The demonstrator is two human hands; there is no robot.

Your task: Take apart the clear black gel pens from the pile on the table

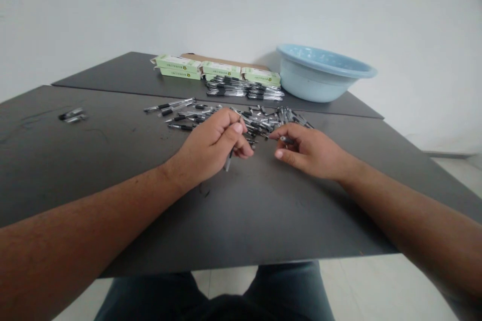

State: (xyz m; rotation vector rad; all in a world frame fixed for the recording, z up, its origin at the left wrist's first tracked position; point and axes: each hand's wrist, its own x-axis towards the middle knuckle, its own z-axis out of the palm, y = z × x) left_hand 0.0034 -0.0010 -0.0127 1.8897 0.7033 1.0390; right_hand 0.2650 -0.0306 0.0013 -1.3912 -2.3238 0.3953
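Over the grey table (241, 220) | left hand (213, 143) pinching a slim pen part (228, 162) | right hand (311, 153) loosely curled round a pen barrel (286, 139)

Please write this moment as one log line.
left hand: pinching pen part; right hand: at pen pile; green boxes: behind pile; basin: back right

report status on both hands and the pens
Left hand pinching a slim pen piece. Right hand half-curled beside pen pile, pen part inside, grip unclear. Blue basin beyond, apart from both hands.
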